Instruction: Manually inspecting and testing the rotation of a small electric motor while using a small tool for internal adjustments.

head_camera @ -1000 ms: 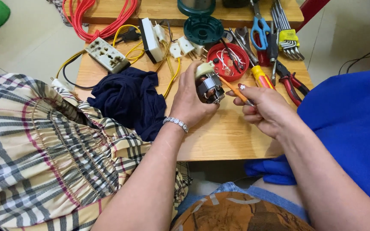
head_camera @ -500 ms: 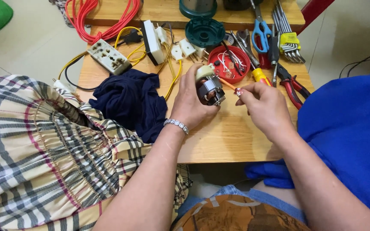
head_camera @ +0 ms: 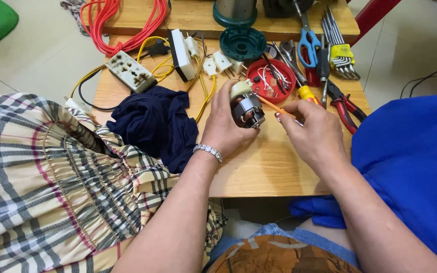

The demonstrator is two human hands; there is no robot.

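Holding one small motor (head_camera: 247, 109), the left hand (head_camera: 224, 126) grips tight; the right hand (head_camera: 313, 132) pinches one orange stick (head_camera: 274, 106) beside it.

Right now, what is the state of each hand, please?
Left hand: closed on the small motor.
Right hand: pinching a thin orange tool.

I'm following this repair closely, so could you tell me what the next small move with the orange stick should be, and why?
Probably ease the tip a little further into the motor. The left hand holds the small motor up above the wooden table, open end turned toward the right hand, whose fingers pinch a thin orange stick already aimed at the motor's side.
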